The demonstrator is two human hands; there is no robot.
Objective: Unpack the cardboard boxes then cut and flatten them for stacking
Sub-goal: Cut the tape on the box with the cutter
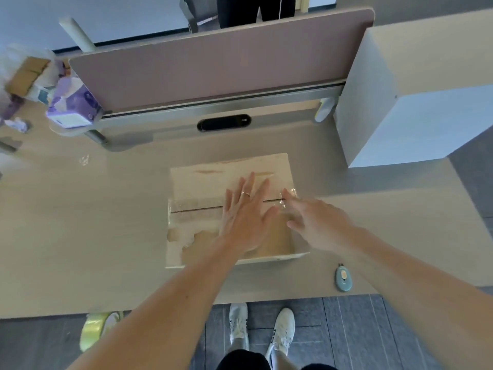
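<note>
The cardboard box (229, 169) lies flat on the desk (80, 236). Its flaps are closed, clear tape (192, 206) runs along the seam, and the surface is torn near the front. The left hand (246, 220) presses on it with fingers spread (ring visible). The right hand (317, 222), fingers loosely straight, touches the tape's crumpled right end. A blue cutter (344, 280) lies just right of the box, which sits well apart from the desk's front edge and the white cabinet (416, 124).

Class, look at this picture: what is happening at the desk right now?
A person stands at a desk with a cardboard box on it, flaps down. The left hand lies flat on the box top, while the right hand reaches with straight fingers to the clear tape at the right end of the seam. A small blue cutter lies untouched on the desk, right of the box. The box is not yet flattened.
</note>
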